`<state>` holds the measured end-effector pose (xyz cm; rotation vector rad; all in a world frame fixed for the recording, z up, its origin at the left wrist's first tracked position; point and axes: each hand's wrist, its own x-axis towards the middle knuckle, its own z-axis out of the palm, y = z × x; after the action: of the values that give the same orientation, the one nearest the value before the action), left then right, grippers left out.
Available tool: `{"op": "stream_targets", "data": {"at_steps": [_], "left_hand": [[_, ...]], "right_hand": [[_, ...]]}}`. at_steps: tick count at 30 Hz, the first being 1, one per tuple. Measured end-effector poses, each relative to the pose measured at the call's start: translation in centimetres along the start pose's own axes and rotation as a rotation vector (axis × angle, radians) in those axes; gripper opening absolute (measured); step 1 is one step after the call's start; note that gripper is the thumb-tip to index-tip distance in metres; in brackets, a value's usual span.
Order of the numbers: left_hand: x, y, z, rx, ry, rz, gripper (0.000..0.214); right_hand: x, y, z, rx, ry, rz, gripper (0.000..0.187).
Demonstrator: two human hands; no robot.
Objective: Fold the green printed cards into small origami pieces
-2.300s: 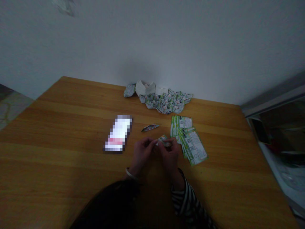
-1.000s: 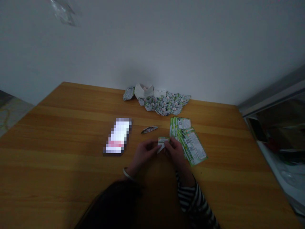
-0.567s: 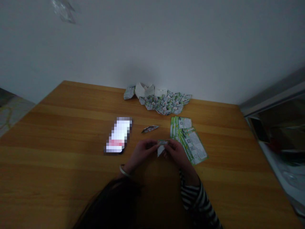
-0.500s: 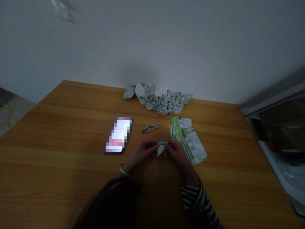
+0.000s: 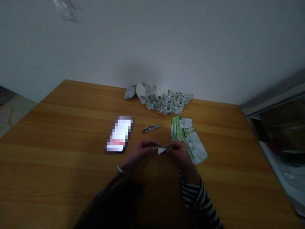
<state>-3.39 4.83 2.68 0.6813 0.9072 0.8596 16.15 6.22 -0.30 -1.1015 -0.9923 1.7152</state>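
Between my two hands is a small folded piece of paper (image 5: 161,150), white with a green printed edge and a pointed lower tip. My left hand (image 5: 144,152) pinches its left side, and my right hand (image 5: 179,152) pinches the right side. The fingers partly cover the paper. Just beyond my hands lies a narrow folded paper piece (image 5: 151,128). Beside my right hand is a spread of green and white printed leaflets (image 5: 196,144), the nearer ones overlapping the others.
A phone with a lit, blurred screen (image 5: 120,133) lies left of my hands on the wooden table (image 5: 71,127). Many folded paper pieces (image 5: 166,101) are piled along the wall at the back. At far right stands a glass-topped unit (image 5: 281,133) with a dark phone-like object.
The folded paper has tilted, so its white point looks shorter and flatter. My fingers have closed further over its edges, both hands staying in nearly the same place.
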Motion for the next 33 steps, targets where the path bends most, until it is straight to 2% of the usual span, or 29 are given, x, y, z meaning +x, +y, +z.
{"op": "stream_targets", "data": {"at_steps": [2, 6, 9, 14, 16, 18, 20, 23, 25, 28, 31, 33], "left_hand": [[0.0, 0.1, 0.1, 0.018, -0.007, 0.02, 0.023], [0.4, -0.3, 0.3, 0.019, 0.066, 0.045, 0.032], [0.8, -0.7, 0.5, 0.071, 0.173, 0.116, 0.042], [1.4, -1.3, 0.4, 0.357, 0.319, 0.272, 0.039], [1.4, -1.4, 0.2, 0.421, 0.309, 0.299, 0.036], [1.5, -1.5, 0.2, 0.439, 0.247, 0.315, 0.036], [1.5, -1.5, 0.1, 0.46, 0.19, 0.327, 0.035], [1.7, -1.8, -0.1, 0.599, 0.218, 0.382, 0.031], [1.8, -2.0, -0.4, 0.751, 0.245, 0.429, 0.025], [1.6, -2.0, -0.6, 0.933, 0.193, 0.432, 0.021], [1.4, -1.7, -0.3, 0.965, 0.142, 0.427, 0.022], [1.3, -1.6, -0.1, 0.919, 0.151, 0.427, 0.022]], "right_hand": [[0.1, 0.1, 0.1, 0.0, 0.052, -0.024, 0.009], [0.2, 0.2, 0.6, -0.104, 0.127, -0.107, 0.004], [0.1, 0.4, 1.0, -0.255, 0.194, -0.19, 0.012], [0.0, 0.9, 1.7, -0.37, 0.173, -0.258, 0.022], [0.0, 1.1, 1.7, -0.37, 0.171, -0.259, 0.022], [0.0, 1.2, 1.6, -0.333, 0.189, -0.245, 0.024], [0.0, 1.3, 1.5, -0.257, 0.213, -0.214, 0.033], [0.1, 1.6, 1.2, -0.188, 0.199, -0.18, 0.051], [0.1, 1.7, 0.9, -0.217, 0.142, -0.173, 0.048], [0.3, 1.7, 0.2, -0.284, 0.052, -0.168, 0.039], [0.4, 1.3, -0.6, -0.363, 0.015, -0.156, 0.04], [0.5, 0.9, -1.1, -0.433, 0.015, -0.17, 0.039]]}}
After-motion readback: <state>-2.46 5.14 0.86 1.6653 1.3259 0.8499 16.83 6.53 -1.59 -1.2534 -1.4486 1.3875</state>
